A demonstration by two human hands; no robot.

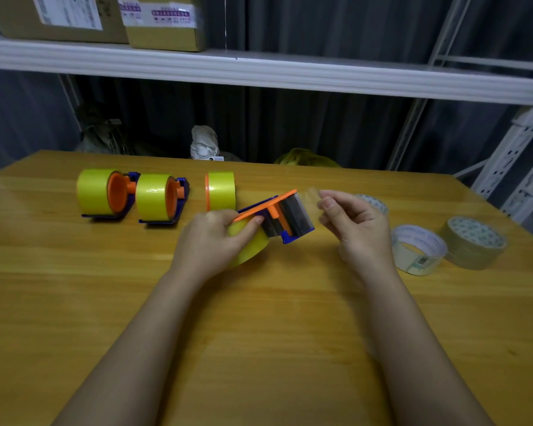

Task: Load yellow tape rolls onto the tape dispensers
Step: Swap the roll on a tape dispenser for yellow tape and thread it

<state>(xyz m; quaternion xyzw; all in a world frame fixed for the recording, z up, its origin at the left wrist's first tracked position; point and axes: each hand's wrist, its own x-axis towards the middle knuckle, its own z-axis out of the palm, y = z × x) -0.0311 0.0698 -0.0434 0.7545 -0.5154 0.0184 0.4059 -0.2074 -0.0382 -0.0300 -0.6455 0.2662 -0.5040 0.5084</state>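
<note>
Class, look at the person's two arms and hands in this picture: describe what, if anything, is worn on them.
Both forearms are bare right to the bottom edge of the picture: no sleeves show. The left hand and the right hand wear no gloves. No watch, bracelet or ring is visible on either wrist or on the fingers that show. The fingernails are short and look unpainted.

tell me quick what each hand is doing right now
Left hand: closed on the tape dispenser with its yellow roll.
Right hand: pinching the clear tape end.
</note>
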